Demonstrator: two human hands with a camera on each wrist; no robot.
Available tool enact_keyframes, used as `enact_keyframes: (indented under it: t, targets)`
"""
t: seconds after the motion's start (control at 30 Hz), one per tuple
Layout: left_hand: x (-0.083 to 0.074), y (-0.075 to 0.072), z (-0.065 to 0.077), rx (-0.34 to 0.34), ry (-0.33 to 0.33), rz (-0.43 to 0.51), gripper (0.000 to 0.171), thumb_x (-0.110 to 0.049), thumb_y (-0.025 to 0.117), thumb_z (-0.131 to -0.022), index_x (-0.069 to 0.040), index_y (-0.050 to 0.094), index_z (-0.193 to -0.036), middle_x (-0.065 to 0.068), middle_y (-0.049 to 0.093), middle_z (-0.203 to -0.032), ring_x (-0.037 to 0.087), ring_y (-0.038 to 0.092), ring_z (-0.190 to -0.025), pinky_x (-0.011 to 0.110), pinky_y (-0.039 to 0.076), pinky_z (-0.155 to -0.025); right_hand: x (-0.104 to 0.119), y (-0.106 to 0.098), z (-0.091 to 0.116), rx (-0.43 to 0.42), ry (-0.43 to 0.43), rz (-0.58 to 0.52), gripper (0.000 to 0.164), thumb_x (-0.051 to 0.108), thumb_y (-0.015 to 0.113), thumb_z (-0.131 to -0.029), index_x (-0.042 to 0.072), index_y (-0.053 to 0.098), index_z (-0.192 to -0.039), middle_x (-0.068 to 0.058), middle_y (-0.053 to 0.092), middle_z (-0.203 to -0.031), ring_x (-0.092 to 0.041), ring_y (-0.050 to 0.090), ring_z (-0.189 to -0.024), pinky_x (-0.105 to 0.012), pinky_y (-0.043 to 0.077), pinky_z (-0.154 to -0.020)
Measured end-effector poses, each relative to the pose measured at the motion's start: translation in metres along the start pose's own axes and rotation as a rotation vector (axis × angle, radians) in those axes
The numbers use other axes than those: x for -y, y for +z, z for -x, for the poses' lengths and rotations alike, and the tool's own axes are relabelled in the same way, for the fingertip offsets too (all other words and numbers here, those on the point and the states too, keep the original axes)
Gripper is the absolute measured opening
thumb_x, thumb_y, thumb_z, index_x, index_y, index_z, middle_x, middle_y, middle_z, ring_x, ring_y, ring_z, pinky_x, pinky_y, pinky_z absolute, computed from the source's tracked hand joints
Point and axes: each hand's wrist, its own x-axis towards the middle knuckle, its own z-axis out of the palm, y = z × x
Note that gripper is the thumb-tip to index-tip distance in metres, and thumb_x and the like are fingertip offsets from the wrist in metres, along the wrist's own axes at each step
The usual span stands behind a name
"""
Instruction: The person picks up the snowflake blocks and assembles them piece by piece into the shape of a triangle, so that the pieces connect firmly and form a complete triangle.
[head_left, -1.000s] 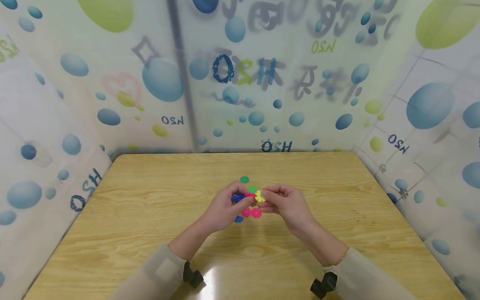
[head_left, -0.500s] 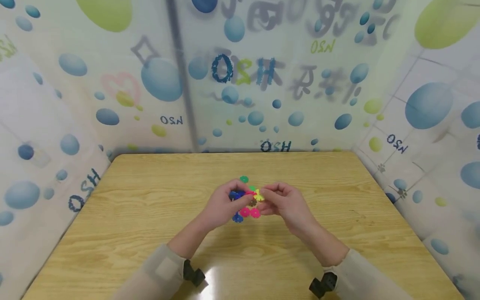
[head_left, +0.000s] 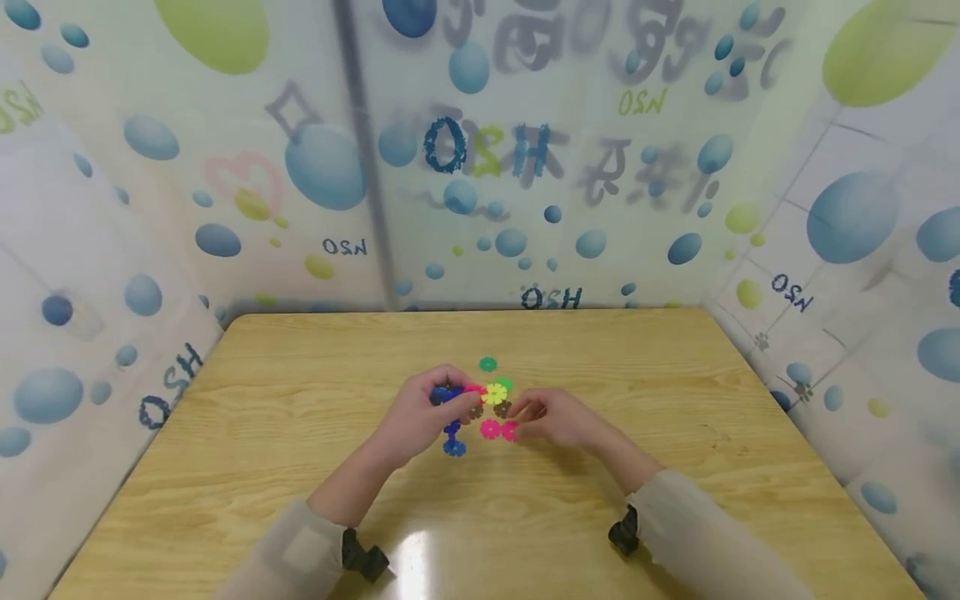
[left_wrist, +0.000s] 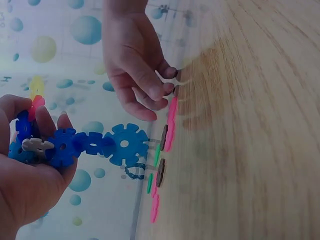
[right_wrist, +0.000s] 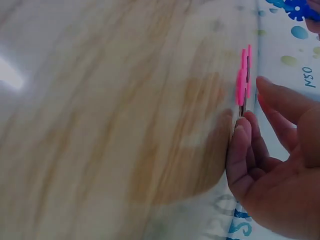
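In the head view my left hand (head_left: pixel 420 417) grips a linked construction of notched flower-shaped plastic discs. Blue discs (left_wrist: pixel 125 144) hang out of it toward the table, a white disc (left_wrist: pixel 37 145) sits in the palm, and a pink disc (left_wrist: pixel 36 107) with a yellow disc (head_left: pixel 494 394) sticks out at the fingertips. My right hand (head_left: pixel 555 417) is low over the table, thumb and fingers apart, fingertips beside a brown disc (head_left: pixel 503 409) and overlapping a pink disc (head_left: pixel 510 431). The right wrist view shows nothing held between those fingers.
Loose discs lie flat on the wooden table (head_left: pixel 637 358): a dark green disc (head_left: pixel 488 364) farthest back, a lighter green disc (head_left: pixel 505 384), and another pink disc (head_left: pixel 490 429). A wall covering (head_left: pixel 480 233) with printed bubbles rises behind the table and along both sides.
My right hand has let go of the yellow disc and come down to the table's loose discs. My left hand has shifted left with the linked construction, yellow disc attached.
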Motion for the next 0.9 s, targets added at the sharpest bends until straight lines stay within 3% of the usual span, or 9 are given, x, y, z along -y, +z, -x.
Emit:
enact_keyframes:
  t: [0.2, 0.43, 0.6, 0.8, 0.9]
  targets:
    - [0.0, 0.001, 0.001, -0.001, 0.001, 0.006, 0.021, -0.029, 0.075, -0.107, -0.01, 0.072, -0.116, 0.012, 0.078, -0.107, 0.026, 0.072, -0.094, 0.033, 0.063, -0.083, 0.005, 0.008, -0.008, -0.026, 0.054, 0.14, 0.016, 0.023, 0.087, -0.097, 0.022, 0.077, -0.109, 0.003, 0.073, -0.107, -0.017, 0.065, -0.101, -0.043, 0.057, -0.096]
    - [-0.002, 0.006, 0.001, -0.005, -0.004, 0.027, 0.021, -0.031, 0.078, -0.105, -0.013, 0.074, -0.115, 0.021, 0.075, -0.108, 0.024, 0.07, -0.091, 0.031, 0.06, -0.078, 0.001, 0.003, 0.002, -0.093, 0.058, 0.169, 0.015, 0.016, 0.086, -0.095, 0.016, 0.074, -0.104, 0.002, 0.073, -0.099, -0.015, 0.066, -0.091, -0.035, 0.057, -0.083]
    - [-0.004, 0.01, 0.001, -0.002, 0.0, 0.03, 0.023, -0.033, 0.079, -0.104, -0.014, 0.074, -0.115, 0.024, 0.074, -0.106, 0.028, 0.07, -0.09, 0.031, 0.06, -0.075, -0.005, -0.007, 0.02, -0.177, -0.031, 0.049, 0.007, 0.017, 0.078, -0.103, 0.015, 0.077, -0.109, 0.001, 0.077, -0.098, -0.016, 0.069, -0.087, -0.03, 0.057, -0.073]
    - [-0.009, 0.012, 0.002, -0.006, 0.014, 0.023, 0.021, -0.033, 0.079, -0.104, -0.015, 0.075, -0.114, 0.014, 0.075, -0.101, 0.033, 0.07, -0.091, 0.031, 0.058, -0.072, 0.004, -0.016, 0.043, -0.298, -0.199, -0.191, 0.018, 0.023, 0.079, -0.103, 0.015, 0.079, -0.12, -0.005, 0.082, -0.112, -0.033, 0.077, -0.101, -0.038, 0.067, -0.087]
    - [-0.011, 0.012, 0.002, -0.012, 0.013, 0.021, 0.02, -0.031, 0.079, -0.104, -0.015, 0.075, -0.114, 0.01, 0.075, -0.1, 0.03, 0.069, -0.09, 0.031, 0.059, -0.073, 0.013, -0.016, 0.052, -0.334, -0.282, -0.28, 0.019, 0.022, 0.079, -0.103, 0.013, 0.079, -0.12, -0.007, 0.081, -0.113, -0.026, 0.079, -0.099, -0.035, 0.068, -0.089]
